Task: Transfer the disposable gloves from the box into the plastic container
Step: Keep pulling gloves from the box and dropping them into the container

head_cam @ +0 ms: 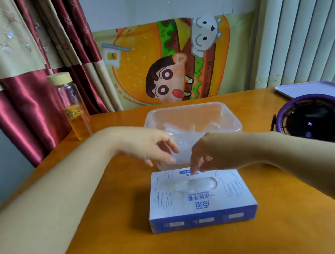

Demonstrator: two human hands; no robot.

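The blue-and-white box (pixel 202 202) lies flat in the middle of the counter (pixel 112 243), its oval opening facing up. The right hand (pixel 211 153) reaches down over it, grip closed, fingertips pinched on 1 clear glove (pixel 200 184) rising from the opening. The left hand (pixel 152 148) hovers at the near wall of the plastic container (pixel 191 112), grip loose, fingers apart, holding nothing. The plastic container stands just behind the box, toward the counter's far edge, with crumpled gloves (pixel 182 125) inside.
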